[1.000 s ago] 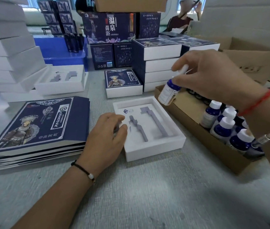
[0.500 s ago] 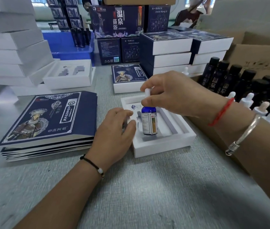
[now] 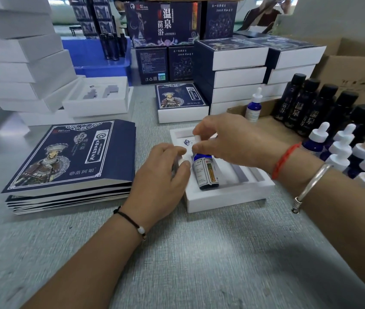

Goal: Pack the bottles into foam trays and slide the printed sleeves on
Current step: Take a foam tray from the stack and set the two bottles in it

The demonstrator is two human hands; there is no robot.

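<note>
- Lowered since half a second ago, the blue dropper bottle [image 3: 205, 172] now lies tilted in the left-hand slot of the foam tray [image 3: 226, 197], where it earlier stood nearly upright above it.
- Right hand [image 3: 228, 141], wearing a red string and a metal bangle at the wrist, has its fingers [image 3: 199, 149] pinching the bottle's white dropper cap.
- Left hand [image 3: 161, 175] rests against the tray's 9 o'clock edge, fingers loosely curled over the rim, thumb beside the bottle.
- Foam tray sits at the centre of the grey table [image 3: 199, 264].
- Printed sleeves [image 3: 70, 157], flat and navy, lie stacked at 9 o'clock of the tray.
- A cardboard box [image 3: 268, 123] at 3 o'clock holds more dropper bottles [image 3: 342, 148] and dark black-capped bottles [image 3: 299, 108].
- One sleeved pack [image 3: 181, 103] lies at 12 o'clock, with stacks of finished packs [image 3: 239, 72] behind it.
- An unfilled tray [image 3: 97, 99] stands at 10 o'clock, before a pile of white boxes [image 3: 20, 63].
</note>
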